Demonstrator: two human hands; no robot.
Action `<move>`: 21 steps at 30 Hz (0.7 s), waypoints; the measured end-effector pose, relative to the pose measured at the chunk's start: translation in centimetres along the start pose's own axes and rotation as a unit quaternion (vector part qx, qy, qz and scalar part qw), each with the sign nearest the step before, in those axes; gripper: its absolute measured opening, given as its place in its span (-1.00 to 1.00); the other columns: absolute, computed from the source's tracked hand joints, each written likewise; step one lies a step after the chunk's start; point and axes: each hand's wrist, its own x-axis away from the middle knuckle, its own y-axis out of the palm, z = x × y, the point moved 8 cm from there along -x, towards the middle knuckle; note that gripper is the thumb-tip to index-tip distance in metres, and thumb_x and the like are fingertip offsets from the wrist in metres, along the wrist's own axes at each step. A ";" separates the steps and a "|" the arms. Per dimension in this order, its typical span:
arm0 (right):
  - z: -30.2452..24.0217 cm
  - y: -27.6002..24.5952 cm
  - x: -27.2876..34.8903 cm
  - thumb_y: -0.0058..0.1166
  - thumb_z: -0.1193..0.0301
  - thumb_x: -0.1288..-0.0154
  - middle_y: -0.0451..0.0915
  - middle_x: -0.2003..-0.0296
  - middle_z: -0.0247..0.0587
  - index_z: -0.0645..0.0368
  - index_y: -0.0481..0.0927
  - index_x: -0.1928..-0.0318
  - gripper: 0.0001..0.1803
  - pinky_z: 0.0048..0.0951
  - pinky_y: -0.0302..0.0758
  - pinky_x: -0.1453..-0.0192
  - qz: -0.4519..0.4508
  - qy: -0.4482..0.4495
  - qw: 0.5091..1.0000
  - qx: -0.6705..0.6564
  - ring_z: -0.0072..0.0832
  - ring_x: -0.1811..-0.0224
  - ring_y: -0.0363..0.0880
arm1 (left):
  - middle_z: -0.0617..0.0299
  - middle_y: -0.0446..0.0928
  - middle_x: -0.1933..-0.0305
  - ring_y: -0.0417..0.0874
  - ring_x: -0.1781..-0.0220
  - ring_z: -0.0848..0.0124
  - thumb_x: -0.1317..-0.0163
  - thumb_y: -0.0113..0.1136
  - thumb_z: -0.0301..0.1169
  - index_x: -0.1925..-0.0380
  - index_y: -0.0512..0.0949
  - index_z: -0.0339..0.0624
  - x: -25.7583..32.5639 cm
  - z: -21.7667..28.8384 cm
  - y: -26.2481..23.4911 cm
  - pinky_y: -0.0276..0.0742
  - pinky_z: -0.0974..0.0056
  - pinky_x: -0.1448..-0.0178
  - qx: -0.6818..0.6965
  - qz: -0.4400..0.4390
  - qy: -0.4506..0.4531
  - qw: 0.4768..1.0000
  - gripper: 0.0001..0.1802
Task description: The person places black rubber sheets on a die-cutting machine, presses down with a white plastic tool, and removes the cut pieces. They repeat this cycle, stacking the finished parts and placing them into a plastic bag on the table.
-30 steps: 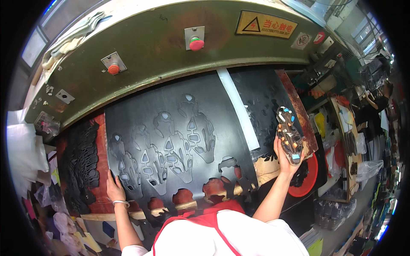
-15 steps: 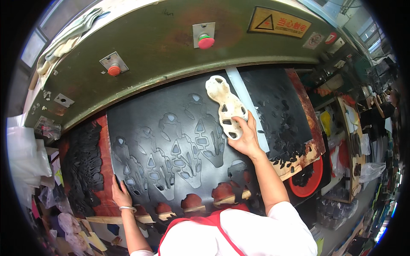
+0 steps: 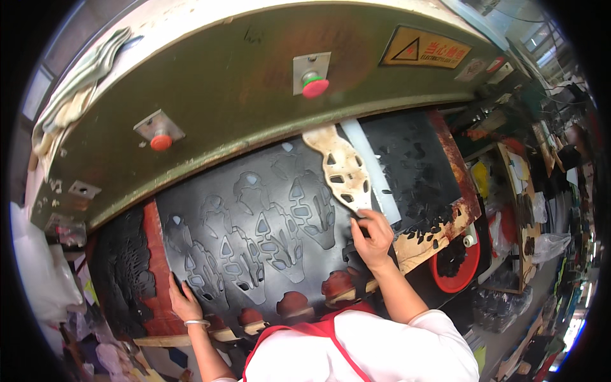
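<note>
A cream-coloured, shoe-part-shaped cutting die (image 3: 345, 176) with several cut-out holes lies on a black sheet (image 3: 203, 184), its far end close to the green machine beam. My right hand (image 3: 373, 239) is at the die's near end, thumb and forefinger apart, fingertips at or just beside its tip; exact contact is hard to make out. Shoe-part outlines (image 3: 280, 245) are cut into the sheet in several rows left of the die. My left hand (image 3: 184, 303) rests at the sheet's left edge, fingers stretched out, holding nothing.
Across the back runs the green beam (image 3: 223, 95) with two red push buttons. Black cut pieces (image 3: 124, 274) are heaped at the left. A pale strip (image 3: 375, 172), another black sheet (image 3: 407, 153) with loose scraps, and a red basin (image 3: 470, 270) stand at the right.
The die now lies farther back, its far end at the beam. My right hand has slid off its middle toward the near end. The beam appears lower in view.
</note>
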 end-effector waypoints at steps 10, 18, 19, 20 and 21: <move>7.2 1.1 -0.9 0.42 0.51 0.08 0.46 -0.09 0.28 0.42 0.24 -0.27 -0.12 -0.21 0.46 -0.19 -0.023 0.129 0.990 0.049 0.08 -0.12 0.49 | 0.02 0.51 -0.02 0.50 0.07 0.23 -0.30 0.07 -0.50 -0.24 0.34 -0.29 2.9 1.7 -5.7 0.40 0.26 -0.05 0.037 -0.124 -0.044 0.991 -0.51; 11.7 1.7 -1.4 0.39 0.48 0.02 0.46 -0.09 0.26 0.34 0.17 -0.33 -0.09 -0.23 0.47 -0.17 -0.049 0.239 0.970 -0.011 0.04 -0.12 0.50 | 0.06 0.53 -0.02 0.52 0.04 0.40 -0.41 0.04 -0.34 -0.19 0.38 -0.40 8.0 -0.3 -7.3 0.42 0.34 -0.10 0.053 -0.236 -0.282 0.928 -0.56; 11.5 1.7 -1.9 0.39 0.48 0.03 0.46 -0.08 0.26 0.33 0.18 -0.32 -0.10 -0.24 0.48 -0.15 -0.041 0.225 0.973 -0.001 0.04 -0.12 0.51 | 0.20 0.55 0.24 0.47 0.30 0.49 -0.39 0.06 -0.38 -0.13 0.42 -0.40 6.5 1.9 -8.0 0.43 0.40 0.16 0.152 -0.125 -0.143 0.970 -0.60; 12.0 2.0 -1.9 0.38 0.49 0.04 0.42 -0.14 0.24 0.30 0.19 -0.32 -0.10 -0.20 0.41 -0.25 -0.056 0.277 0.958 -0.046 0.07 -0.18 0.43 | 0.19 0.55 0.25 0.48 0.31 0.49 -0.39 0.06 -0.37 -0.12 0.43 -0.41 6.3 1.8 -7.9 0.44 0.40 0.17 0.158 -0.121 -0.170 0.965 -0.61; 12.1 2.1 -2.3 0.39 0.47 0.04 0.41 -0.15 0.23 0.32 0.20 -0.31 -0.11 -0.15 0.41 -0.25 -0.031 0.319 0.940 -0.116 0.07 -0.17 0.45 | 0.19 0.56 0.26 0.48 0.32 0.49 -0.39 0.06 -0.37 -0.11 0.44 -0.42 6.1 1.6 -7.2 0.44 0.41 0.18 0.173 -0.125 -0.194 0.957 -0.61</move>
